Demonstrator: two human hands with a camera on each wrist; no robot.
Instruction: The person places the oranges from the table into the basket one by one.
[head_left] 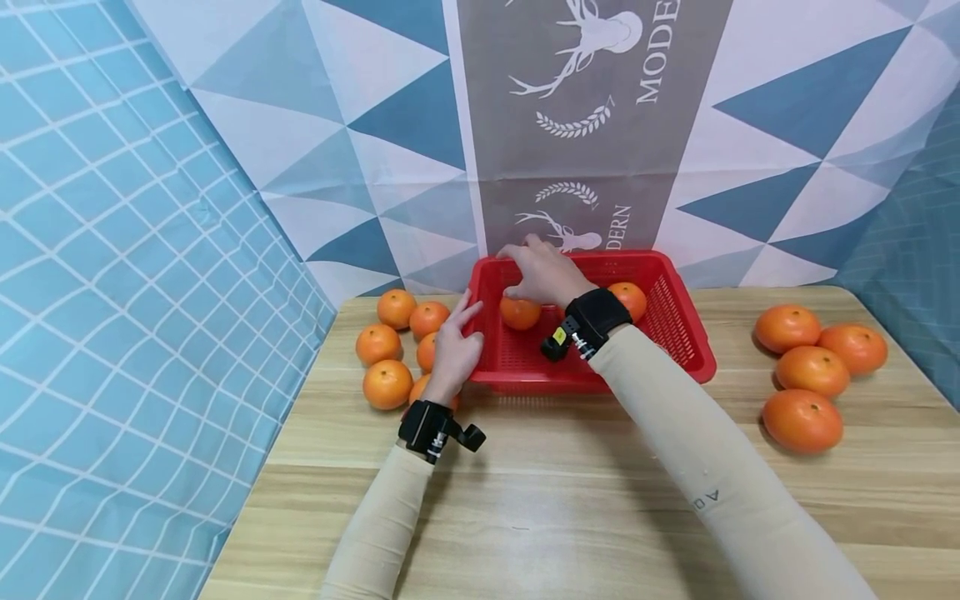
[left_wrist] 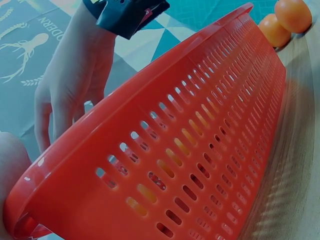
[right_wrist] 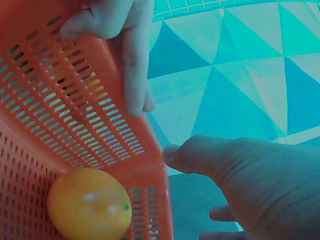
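Dangling the right hand (head_left: 543, 275), fingers apart, just above and past a round orange fruit (head_left: 520, 315) in the slotted red plastic basket (head_left: 667, 308). Resting the left hand (head_left: 456, 354), fingers straight-ish, farther off.

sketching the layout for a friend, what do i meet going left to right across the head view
blue gridded sheet → left-side oranges → left hand → red basket, with the right hand over it → right-side oranges
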